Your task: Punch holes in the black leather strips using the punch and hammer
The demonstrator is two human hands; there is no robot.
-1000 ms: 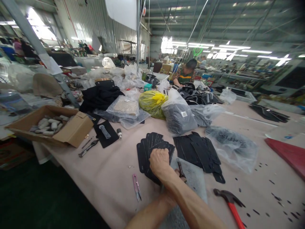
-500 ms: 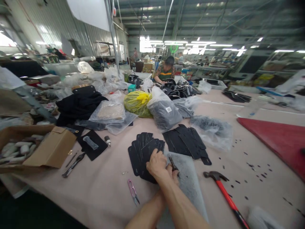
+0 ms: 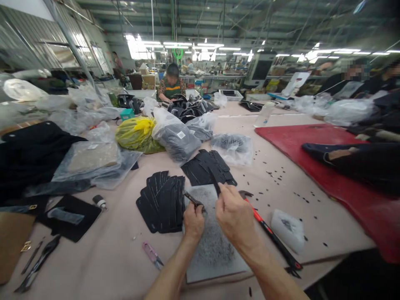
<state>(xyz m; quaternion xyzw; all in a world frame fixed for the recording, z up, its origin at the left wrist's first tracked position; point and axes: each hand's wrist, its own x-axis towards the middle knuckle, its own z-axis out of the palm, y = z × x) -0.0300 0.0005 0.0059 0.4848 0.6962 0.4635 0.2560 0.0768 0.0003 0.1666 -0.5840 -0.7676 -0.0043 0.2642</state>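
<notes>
My left hand (image 3: 193,219) is closed around a dark metal punch-like tool (image 3: 194,200), held above the left side of a grey-white board (image 3: 215,246). In my right hand (image 3: 235,211) is a thin black piece (image 3: 214,178), seen nearly edge-on over the far end of the board. A fanned stack of black pieces (image 3: 162,202) lies just left of my left hand. Beyond the board rests a second pile of black pieces (image 3: 206,166). The hammer (image 3: 265,227), with a red and black handle, lies on the table right of the board.
Pink-handled snips (image 3: 152,255) lie left of the board. Small black scraps dot the table at right, near a clear plastic packet (image 3: 287,230). Bagged goods (image 3: 176,137) stand behind. A red sheet (image 3: 287,146) covers the right side. A co-worker (image 3: 171,85) sits opposite.
My crossed arms have come apart. My right hand has moved off the fanned stack to the right with a black piece; my left hand keeps the punch-like tool. The view has turned right.
</notes>
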